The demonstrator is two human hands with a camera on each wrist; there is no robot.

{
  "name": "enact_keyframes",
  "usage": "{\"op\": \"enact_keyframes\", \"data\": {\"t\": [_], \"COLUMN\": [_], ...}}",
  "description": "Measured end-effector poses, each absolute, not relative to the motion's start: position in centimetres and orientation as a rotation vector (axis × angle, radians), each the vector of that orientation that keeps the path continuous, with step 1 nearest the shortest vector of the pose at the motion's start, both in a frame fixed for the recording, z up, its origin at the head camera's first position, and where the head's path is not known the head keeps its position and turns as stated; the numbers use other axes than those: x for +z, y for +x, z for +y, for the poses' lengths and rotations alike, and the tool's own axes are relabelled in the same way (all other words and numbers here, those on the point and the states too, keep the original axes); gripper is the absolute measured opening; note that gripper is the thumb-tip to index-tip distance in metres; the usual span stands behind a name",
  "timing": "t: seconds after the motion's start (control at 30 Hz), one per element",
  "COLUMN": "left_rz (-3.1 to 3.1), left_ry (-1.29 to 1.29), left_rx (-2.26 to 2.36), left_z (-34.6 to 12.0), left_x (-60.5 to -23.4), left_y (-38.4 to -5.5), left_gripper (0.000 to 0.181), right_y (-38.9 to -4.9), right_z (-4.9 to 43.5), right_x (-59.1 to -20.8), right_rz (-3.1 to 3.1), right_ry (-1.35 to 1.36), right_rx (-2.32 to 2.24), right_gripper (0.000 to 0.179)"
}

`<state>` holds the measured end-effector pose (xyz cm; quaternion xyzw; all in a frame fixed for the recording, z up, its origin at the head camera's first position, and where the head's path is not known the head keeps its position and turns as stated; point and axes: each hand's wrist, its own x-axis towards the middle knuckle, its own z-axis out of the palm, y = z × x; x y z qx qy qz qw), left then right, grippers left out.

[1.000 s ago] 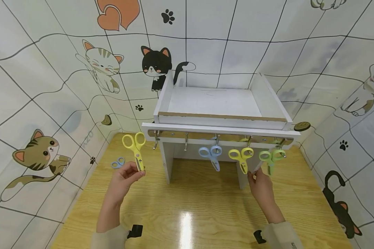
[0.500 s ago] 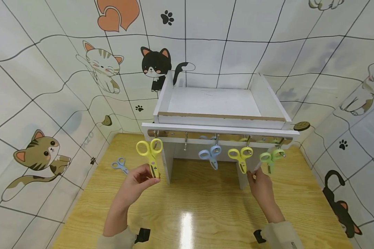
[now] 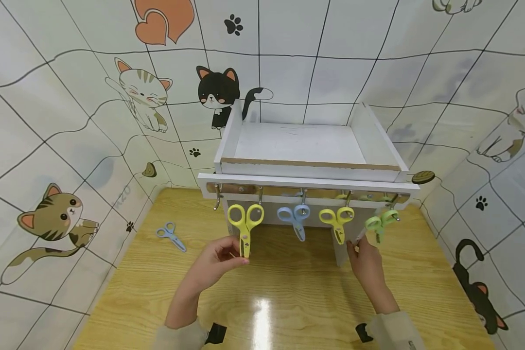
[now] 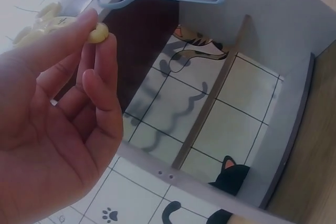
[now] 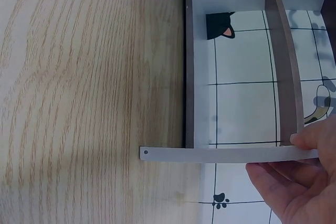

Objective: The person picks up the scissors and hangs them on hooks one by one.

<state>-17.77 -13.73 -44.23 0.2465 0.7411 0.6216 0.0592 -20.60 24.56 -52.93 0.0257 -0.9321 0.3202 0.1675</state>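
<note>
My left hand pinches yellow scissors by the blade end, between thumb and fingertips, handles up. Their right handle ring stands at the second hook from the left; whether it is over the hook I cannot tell. In the left wrist view the yellow tip sticks out from the fingertips. My right hand grips the front edge of the white shelf's right side panel, thumb on one face and fingers on the other. To the right hang blue scissors, other yellow scissors and green scissors.
The white shelf bears a row of metal hooks along its front. The leftmost hook has nothing on it. Small blue scissors lie on the wooden table, left of the shelf. Cat-printed walls stand behind and at both sides.
My left hand has carried the yellow scissors rightwards and slightly down, from left of the shelf, past the leftmost hook, to the second one. The right hand keeps its place on the panel.
</note>
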Motion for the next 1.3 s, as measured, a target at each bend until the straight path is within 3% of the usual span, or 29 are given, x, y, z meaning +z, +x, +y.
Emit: {"op": "enact_keyframes", "data": {"t": [0.43,0.93,1.3], "left_rz": [2.149,2.272,2.266], "left_ry": [0.686,0.436,0.024], "left_rx": [1.978,1.922,1.953], "left_z": [-12.4,-12.9,-16.1], "left_x": [-46.6,-49.7,-53.1], "left_y": [-18.9,-19.3,-20.0], "left_gripper": [0.011,0.02,0.026], "right_y": [-20.6,-20.5,-20.7], "right_z": [24.6,24.4,24.4], "right_x": [-53.0,-52.9,-52.9], "right_rz": [-2.666,-2.65,-2.649], "right_ry": [0.064,0.057,0.057], "right_rx": [0.899,0.889,0.873], "right_gripper": [0.021,0.022,0.022]}}
